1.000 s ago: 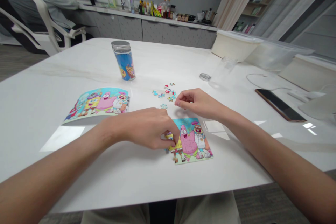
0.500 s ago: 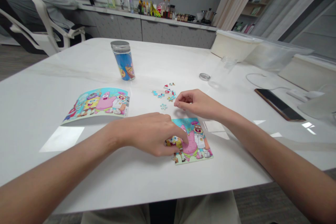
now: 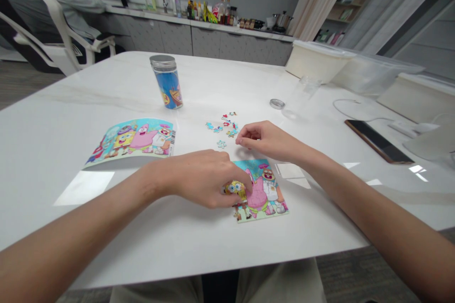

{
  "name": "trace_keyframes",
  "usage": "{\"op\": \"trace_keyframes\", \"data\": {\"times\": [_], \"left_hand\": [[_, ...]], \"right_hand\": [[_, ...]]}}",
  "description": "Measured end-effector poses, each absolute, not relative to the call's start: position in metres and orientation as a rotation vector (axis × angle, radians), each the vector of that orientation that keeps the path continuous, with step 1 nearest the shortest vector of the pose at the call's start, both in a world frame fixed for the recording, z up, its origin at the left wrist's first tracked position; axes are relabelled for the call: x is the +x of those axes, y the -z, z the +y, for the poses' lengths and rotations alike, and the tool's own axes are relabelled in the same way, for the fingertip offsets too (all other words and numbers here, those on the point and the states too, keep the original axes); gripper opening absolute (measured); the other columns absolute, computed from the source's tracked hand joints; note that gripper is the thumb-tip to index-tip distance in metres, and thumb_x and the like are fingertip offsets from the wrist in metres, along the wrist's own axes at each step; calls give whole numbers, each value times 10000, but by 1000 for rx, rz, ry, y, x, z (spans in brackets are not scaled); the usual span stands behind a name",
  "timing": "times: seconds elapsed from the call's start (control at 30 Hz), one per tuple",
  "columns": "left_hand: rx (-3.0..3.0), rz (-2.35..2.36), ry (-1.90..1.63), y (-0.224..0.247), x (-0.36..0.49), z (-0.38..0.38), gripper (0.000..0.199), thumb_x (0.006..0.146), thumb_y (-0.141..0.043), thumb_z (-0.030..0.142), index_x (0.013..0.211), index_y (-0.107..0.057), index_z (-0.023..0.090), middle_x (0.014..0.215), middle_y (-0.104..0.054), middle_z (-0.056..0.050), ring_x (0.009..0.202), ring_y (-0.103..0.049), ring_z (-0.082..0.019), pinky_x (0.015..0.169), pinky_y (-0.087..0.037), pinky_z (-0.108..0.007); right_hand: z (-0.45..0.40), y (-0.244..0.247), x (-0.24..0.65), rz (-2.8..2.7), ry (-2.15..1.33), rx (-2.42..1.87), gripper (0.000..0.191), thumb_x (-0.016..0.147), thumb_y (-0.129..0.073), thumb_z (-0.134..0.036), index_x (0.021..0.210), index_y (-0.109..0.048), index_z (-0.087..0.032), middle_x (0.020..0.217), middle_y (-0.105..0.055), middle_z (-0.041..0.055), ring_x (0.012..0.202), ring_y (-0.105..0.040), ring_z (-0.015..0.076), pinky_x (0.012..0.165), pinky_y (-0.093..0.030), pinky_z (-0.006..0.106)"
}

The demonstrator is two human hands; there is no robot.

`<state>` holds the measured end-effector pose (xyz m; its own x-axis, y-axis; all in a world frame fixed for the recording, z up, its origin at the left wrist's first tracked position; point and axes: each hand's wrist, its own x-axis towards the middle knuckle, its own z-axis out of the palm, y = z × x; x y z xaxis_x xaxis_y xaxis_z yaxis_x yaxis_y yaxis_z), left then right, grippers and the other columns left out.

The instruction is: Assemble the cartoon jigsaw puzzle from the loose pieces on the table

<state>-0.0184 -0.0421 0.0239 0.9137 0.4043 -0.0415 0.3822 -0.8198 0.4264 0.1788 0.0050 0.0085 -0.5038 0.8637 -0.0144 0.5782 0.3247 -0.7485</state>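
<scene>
A partly assembled cartoon puzzle (image 3: 261, 194) lies flat near the table's front edge. Over its left side is my left hand (image 3: 209, 177), thumb and index finger apart at the yellow figure, nothing visible between them. My right hand (image 3: 261, 139) rests just behind the puzzle, its fingers curled together; whether they hold anything is hidden. Several loose puzzle pieces (image 3: 232, 133) are scattered left of and beyond my right hand, with a pale blue piece (image 3: 221, 144) nearer the puzzle. A curved picture sheet (image 3: 142, 139) with the same figures lies to the left.
A lidded jar (image 3: 168, 85) with a blue picture stands behind the sheet. Farther right are a clear jar (image 3: 304, 94), a metal lid (image 3: 277, 103), a phone (image 3: 378, 141), a cable and storage boxes (image 3: 316, 61). A person sits at the back left.
My left hand has shifted slightly up and left, its index finger drawing back from the pink figure and uncovering more of the yellow one. My right hand has not moved.
</scene>
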Motion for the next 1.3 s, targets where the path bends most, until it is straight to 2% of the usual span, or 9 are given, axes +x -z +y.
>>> {"op": "trace_keyframes", "data": {"times": [0.23,0.4,0.57,0.8,1.3], "left_hand": [[2701,584,-70,-18,-15,-46,166,878,-588,278,1008,-689,256,541,-577,38,497,-518,-135,497,-323,-256],[2734,651,-78,-13,-17,-41,231,903,-546,304,1080,-680,243,567,-621,19,490,-528,-136,490,-299,-258],[2740,770,-81,-13,-21,-33,232,893,-529,269,1053,-695,239,551,-622,21,494,-541,-129,485,-281,-249],[2777,921,-59,-13,-26,-26,217,897,-524,319,1006,-697,244,525,-577,26,472,-506,-128,478,-244,-251],[2708,994,-17,-18,-35,-19,234,894,-555,392,1016,-706,261,550,-572,38,507,-532,-126,536,-304,-254]], "right_hand": [[6,-10,178,-2238,-987,-1292,206,827,-593,-357,779,-676,-175,720,-646,27,667,-549,140,640,-419,288],[6,-8,178,-2239,-995,-1290,206,827,-592,-357,780,-676,-176,720,-643,27,661,-542,139,634,-418,288],[6,-6,179,-2233,-998,-1275,207,821,-594,-359,773,-674,-175,709,-636,24,640,-519,134,617,-411,289],[5,-8,179,-2221,-1008,-1272,200,819,-589,-349,759,-673,-177,724,-642,29,650,-517,137,625,-411,299],[3,-13,179,-2272,-1012,-1326,223,839,-581,-354,797,-688,-163,747,-649,36,668,-528,137,640,-411,294]]}}
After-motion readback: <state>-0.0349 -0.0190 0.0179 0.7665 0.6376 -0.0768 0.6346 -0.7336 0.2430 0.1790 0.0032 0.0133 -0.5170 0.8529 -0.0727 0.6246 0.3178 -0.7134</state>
